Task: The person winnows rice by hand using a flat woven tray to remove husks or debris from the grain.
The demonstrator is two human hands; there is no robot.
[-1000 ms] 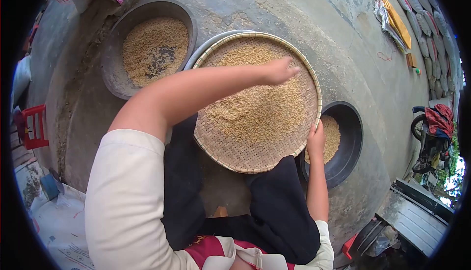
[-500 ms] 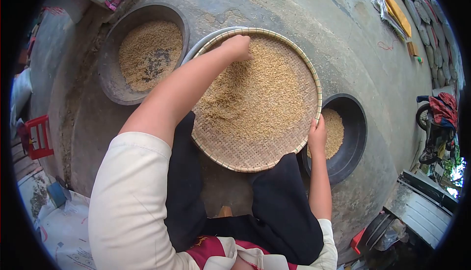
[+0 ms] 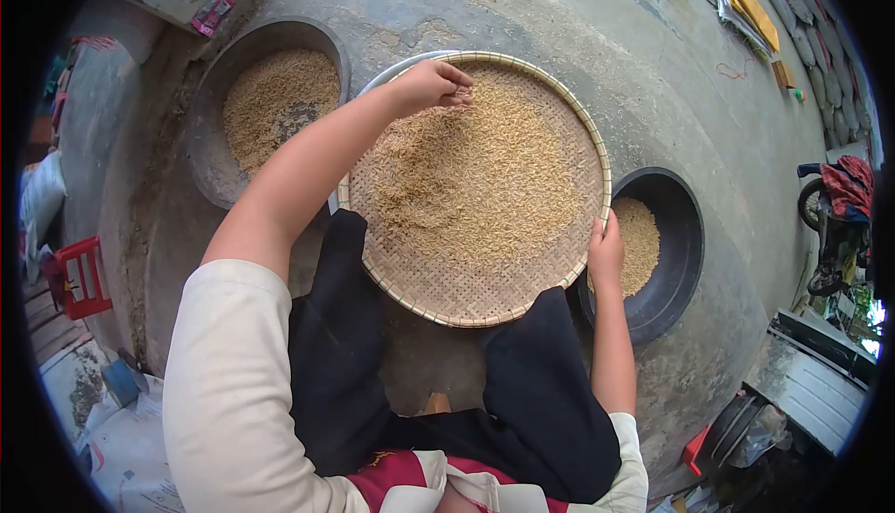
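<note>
A round woven tray [image 3: 485, 306] with a pale bound rim rests over my dark-trousered knees. Unhusked-looking grain [image 3: 517, 168] covers much of its surface, heaped more thickly on the left. Above the tray's upper left part is my left hand [image 3: 438, 87], its fingers bent and pinched together; what lies between the fingertips is too small to make out. My right hand [image 3: 606, 250] grips the tray's rim at the lower right, with the fingers partly hidden by the edge. Part of a grey basin [image 3: 380, 77] shows beneath the tray's upper left edge.
A dark tub [image 3: 207, 131] with grain stands at the left, and a black tub [image 3: 685, 242] with grain at the right. There is a red plastic chair [image 3: 84, 280] far left. Stacked sacks [image 3: 792, 19], a motorbike [image 3: 825, 233] and a yellow packet [image 3: 746, 5] are on the right.
My left hand has moved slightly left, and its fingers now show more clearly. My right hand remains on the rim. The view has shifted a little.
</note>
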